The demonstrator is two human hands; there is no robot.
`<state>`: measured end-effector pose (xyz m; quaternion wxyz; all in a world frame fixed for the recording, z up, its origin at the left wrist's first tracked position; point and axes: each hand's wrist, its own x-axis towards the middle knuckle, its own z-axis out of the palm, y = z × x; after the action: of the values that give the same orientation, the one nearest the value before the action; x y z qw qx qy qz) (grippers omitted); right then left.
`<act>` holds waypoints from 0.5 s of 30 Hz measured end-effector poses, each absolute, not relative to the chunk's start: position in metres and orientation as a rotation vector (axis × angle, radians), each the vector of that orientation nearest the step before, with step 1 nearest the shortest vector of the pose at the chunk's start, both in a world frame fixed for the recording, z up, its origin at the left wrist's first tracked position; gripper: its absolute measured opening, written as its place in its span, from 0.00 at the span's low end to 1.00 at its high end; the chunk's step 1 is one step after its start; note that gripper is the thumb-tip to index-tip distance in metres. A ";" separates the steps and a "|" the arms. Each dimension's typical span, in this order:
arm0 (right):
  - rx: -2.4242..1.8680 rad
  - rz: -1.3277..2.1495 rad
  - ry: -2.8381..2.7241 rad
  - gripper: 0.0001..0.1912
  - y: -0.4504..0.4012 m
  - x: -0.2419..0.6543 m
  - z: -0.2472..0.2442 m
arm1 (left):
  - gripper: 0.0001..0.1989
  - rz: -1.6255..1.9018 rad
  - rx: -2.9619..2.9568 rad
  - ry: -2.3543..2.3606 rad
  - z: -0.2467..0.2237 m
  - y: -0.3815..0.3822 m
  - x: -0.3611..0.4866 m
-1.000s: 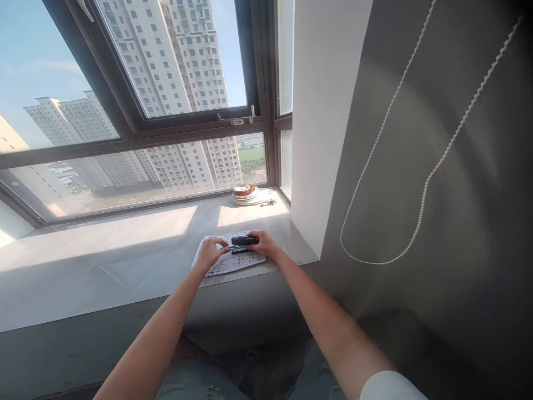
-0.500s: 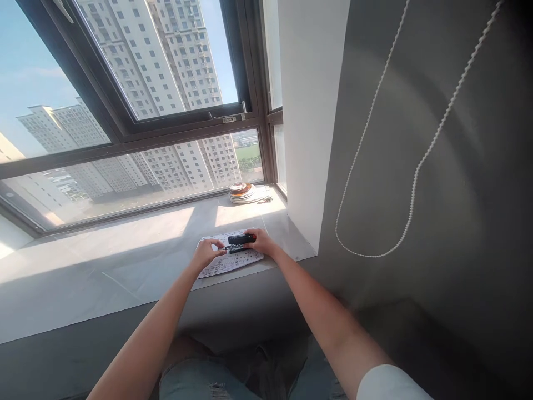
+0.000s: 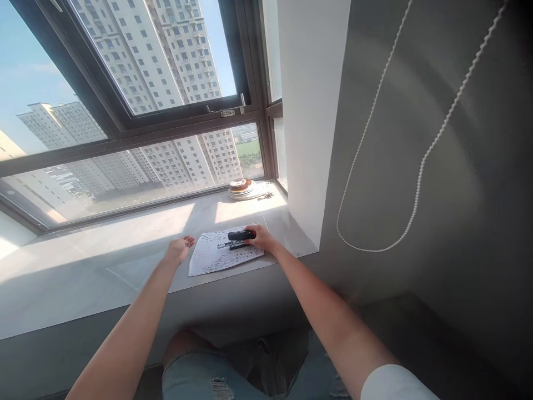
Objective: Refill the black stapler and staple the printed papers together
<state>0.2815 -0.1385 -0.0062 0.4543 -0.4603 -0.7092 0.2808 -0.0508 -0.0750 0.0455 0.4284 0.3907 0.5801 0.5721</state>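
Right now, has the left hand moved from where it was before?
Yes. The left hand has moved left, away from the black stapler, judged against the round stack.

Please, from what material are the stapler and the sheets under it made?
The stapler looks like dark, fairly smooth plastic outside, with probably metal inside, since its extended slim part appears silvery. The sheets look like matte white paper: thin, slightly curved at the edges, covered in dark marks.
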 end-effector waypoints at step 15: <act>-1.113 0.763 -1.742 0.16 -0.140 0.282 -0.008 | 0.06 1.210 1.569 1.978 0.029 -0.032 -0.092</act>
<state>0.2816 -0.1396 -0.0078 0.4520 -0.4506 -0.7051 0.3088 -0.0916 -0.0318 0.0289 0.1701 0.5521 0.6964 0.4258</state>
